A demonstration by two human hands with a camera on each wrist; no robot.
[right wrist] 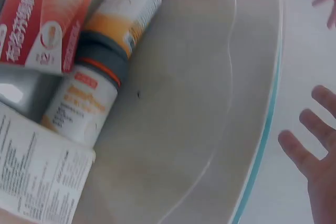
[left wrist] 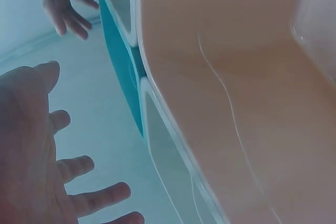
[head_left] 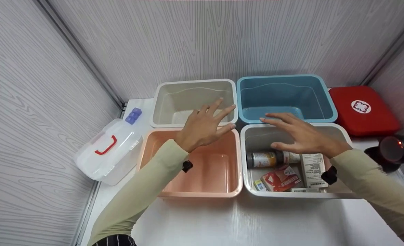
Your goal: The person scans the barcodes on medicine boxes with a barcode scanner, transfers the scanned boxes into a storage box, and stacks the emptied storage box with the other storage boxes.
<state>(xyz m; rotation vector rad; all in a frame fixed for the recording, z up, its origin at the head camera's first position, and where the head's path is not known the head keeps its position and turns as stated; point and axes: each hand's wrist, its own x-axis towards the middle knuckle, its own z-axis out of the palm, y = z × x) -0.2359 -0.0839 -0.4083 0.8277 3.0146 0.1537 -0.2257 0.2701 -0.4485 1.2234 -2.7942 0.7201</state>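
With fingers spread, my left hand [head_left: 203, 128] hovers over the edge between the orange bin [head_left: 202, 171] and the beige bin [head_left: 195, 97] behind it, holding nothing. My right hand [head_left: 299, 135] is stretched out above the grey bin [head_left: 256, 140] at the front right, also without anything in it. Inside that grey bin lie a brown bottle [head_left: 264, 159] with an orange and white label, a second bottle [head_left: 290, 157], a red medicine box [head_left: 282, 178] and a white printed box [head_left: 313, 169]. The right wrist view shows the bottles lying cap to cap.
A blue bin [head_left: 284, 97] stands at the back right, beside a red first-aid case [head_left: 364, 109]. On the left are a clear box [head_left: 109, 150] with a red handle and a small purple pill organizer [head_left: 133, 115]. A black device [head_left: 398, 150] sits far right.
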